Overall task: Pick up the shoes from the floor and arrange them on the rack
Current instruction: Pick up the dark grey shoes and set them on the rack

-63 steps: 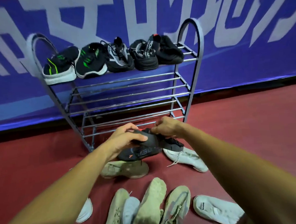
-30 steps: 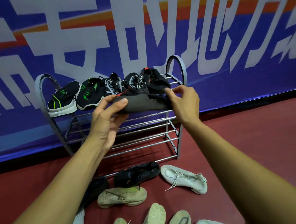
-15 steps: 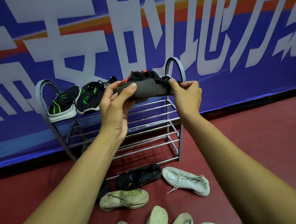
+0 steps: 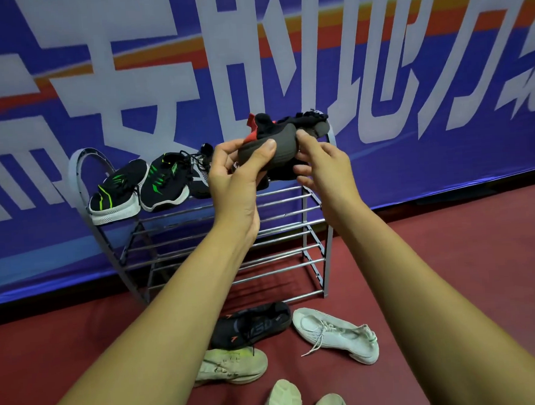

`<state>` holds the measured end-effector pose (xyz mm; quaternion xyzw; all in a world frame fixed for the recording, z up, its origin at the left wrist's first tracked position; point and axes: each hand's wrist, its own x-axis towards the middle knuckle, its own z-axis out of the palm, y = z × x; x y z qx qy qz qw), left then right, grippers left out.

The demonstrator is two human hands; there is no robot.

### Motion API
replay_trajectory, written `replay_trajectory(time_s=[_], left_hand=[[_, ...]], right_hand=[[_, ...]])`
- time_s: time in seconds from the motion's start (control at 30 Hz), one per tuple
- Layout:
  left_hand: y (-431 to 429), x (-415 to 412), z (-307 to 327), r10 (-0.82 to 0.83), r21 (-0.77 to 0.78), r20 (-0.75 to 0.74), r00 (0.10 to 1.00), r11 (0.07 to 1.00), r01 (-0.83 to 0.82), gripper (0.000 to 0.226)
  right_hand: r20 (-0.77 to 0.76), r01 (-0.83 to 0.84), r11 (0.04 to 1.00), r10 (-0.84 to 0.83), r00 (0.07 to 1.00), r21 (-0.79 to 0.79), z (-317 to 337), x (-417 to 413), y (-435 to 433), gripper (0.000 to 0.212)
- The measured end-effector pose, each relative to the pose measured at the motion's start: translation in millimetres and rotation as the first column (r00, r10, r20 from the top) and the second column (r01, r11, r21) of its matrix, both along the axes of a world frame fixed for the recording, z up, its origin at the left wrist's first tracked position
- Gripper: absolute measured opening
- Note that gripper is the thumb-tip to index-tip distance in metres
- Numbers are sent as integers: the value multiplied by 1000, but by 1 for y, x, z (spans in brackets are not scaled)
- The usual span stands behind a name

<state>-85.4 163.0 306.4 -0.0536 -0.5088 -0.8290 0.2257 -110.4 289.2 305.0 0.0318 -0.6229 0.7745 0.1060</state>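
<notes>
1. Nearest, on the floor: three pale shoes [image 4: 283, 398], cropped at the frame edge. Just beyond them are one cream shoe [image 4: 232, 365], one black shoe [image 4: 252, 325] and one white shoe [image 4: 333, 333]. That makes six on the floor.
2. The left hand [image 4: 236, 173] and right hand [image 4: 326, 164] both grip one dark shoe [image 4: 272, 148], held up at top-shelf height near the right end of the rack [image 4: 79, 170].
3. Change: half a second ago it lay crosswise between the hands. Now its sole faces the person, probably lined up for slotting in. It is not set down yet.
4. Top shelf: two black-green shoes [image 4: 165, 183] and one grey shoe [image 4: 201, 162] show. Any others are hidden behind the hands.
</notes>
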Motion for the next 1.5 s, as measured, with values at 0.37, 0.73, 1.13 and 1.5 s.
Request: replay_trajectory(time_s=[0.37,0.73,1.13,1.5], left_hand=[[45,-49,-21,50,-317,34,998,948,-37,10],[83,-86,-39,-56,-94,317,947,991,91,40],[60,-112,-59,-226,134,663,713,974,184,33],[54,-124,-66,-231,219,604,763,968,120,22]], right_hand=[[145,-79,929,139,980,-361,-14,-19,27,42],[251,83,833,69,965,-546,-30,-52,62,26],[304,147,764,67,950,-628,-46,-86,42,26],[343,190,705,81,936,-684,-63,-109,44,27]])
